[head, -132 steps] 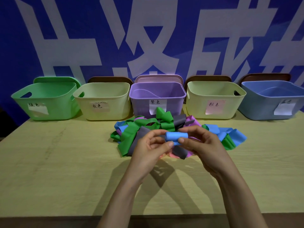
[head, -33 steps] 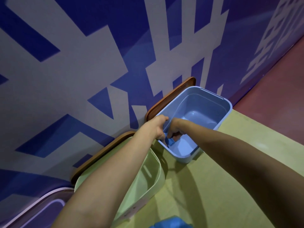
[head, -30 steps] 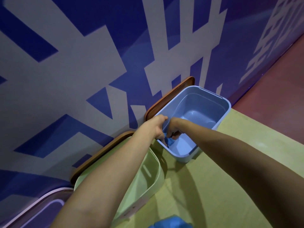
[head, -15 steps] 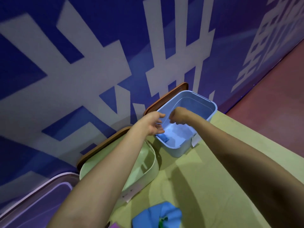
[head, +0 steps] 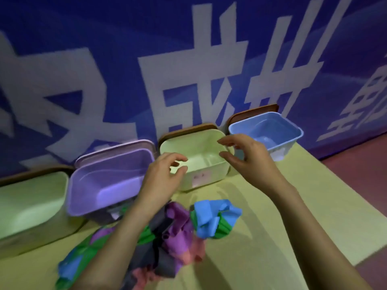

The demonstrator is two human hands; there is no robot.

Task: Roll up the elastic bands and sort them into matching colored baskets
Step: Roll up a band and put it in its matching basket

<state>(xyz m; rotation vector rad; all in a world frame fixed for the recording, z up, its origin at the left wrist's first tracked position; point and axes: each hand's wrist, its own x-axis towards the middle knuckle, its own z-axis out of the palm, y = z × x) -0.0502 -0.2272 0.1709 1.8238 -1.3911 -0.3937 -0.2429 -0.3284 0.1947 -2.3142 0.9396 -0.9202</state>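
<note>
My left hand and my right hand hover empty over the cream basket with the pink label, fingers loosely curved. The blue basket stands at the far right; the rolled blue band inside it is hidden from here. A tangled pile of bands lies on the table below my hands: blue ones, purple, green, grey and pink. My left forearm crosses over the pile.
A purple basket stands left of the cream one, and another cream basket sits at the far left. Lids lean against the blue wall behind the baskets. The table's right edge borders a red floor.
Both hands have left the blue basket without the rolled blue band and moved back left over the cream basket. The view has swung left and down to the pile.
</note>
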